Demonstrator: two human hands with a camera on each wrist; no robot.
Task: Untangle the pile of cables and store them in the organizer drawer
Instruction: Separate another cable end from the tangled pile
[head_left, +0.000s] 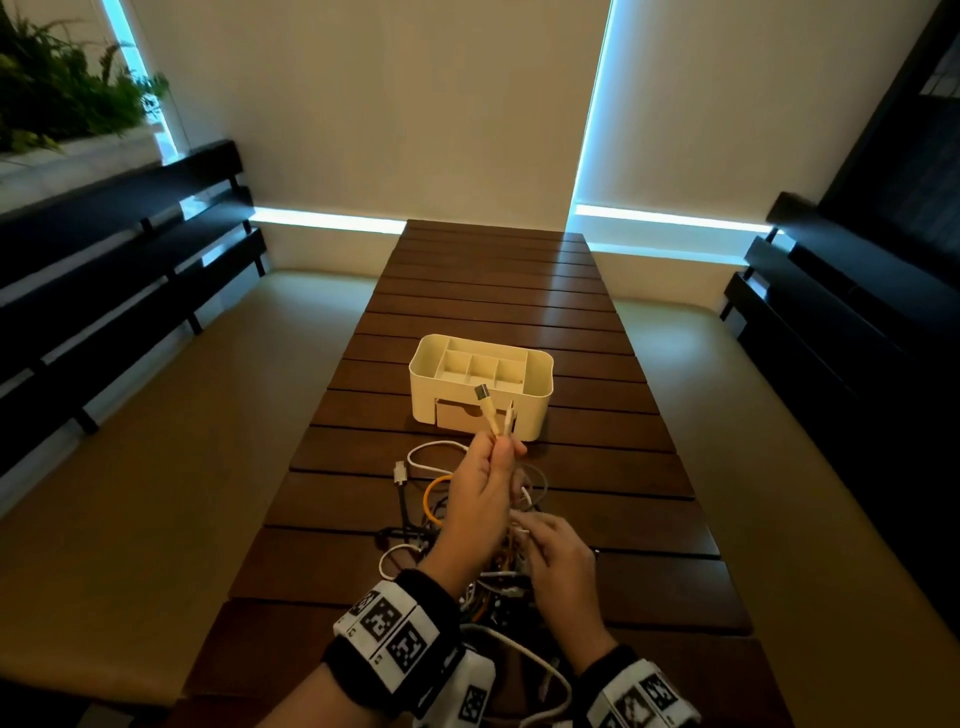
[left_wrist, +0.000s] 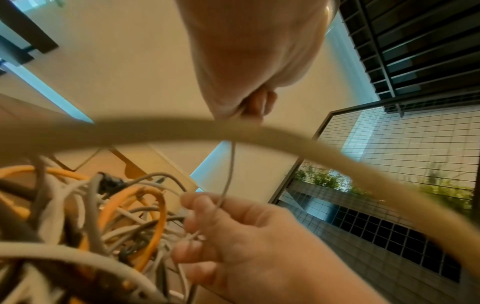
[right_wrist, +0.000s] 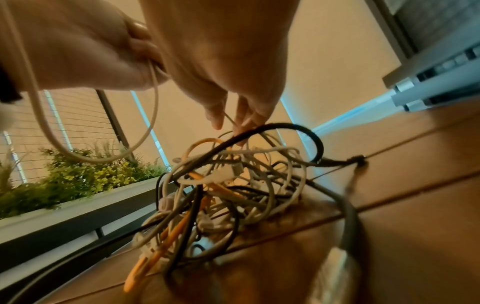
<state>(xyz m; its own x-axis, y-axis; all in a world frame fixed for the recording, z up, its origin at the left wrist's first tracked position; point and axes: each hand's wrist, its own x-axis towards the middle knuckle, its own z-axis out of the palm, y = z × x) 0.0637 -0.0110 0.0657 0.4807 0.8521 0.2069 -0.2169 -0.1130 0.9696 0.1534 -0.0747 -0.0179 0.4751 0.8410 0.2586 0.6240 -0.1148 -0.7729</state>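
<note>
A tangled pile of white, grey, black and orange cables (head_left: 441, 519) lies on the wooden table (head_left: 493, 291), also close up in the right wrist view as the pile (right_wrist: 228, 185). My left hand (head_left: 496, 441) is raised above it and pinches a white cable (head_left: 488, 410) whose two plug ends stick up in front of the organizer. My right hand (head_left: 524, 522) is lower, at the pile's right side, and pinches a thin white strand (right_wrist: 230, 118) between thumb and fingers (right_wrist: 244, 123). The cream organizer (head_left: 540, 384) stands just beyond; its front drawer (head_left: 457, 415) looks shut.
Padded benches (head_left: 156, 415) run along both sides of the table, with dark slatted backrests (head_left: 119, 270). A planter with green plants (head_left: 62, 93) sits at the far left. A white cable loop (head_left: 431, 452) and a black lead (head_left: 401, 499) trail out of the pile's left side.
</note>
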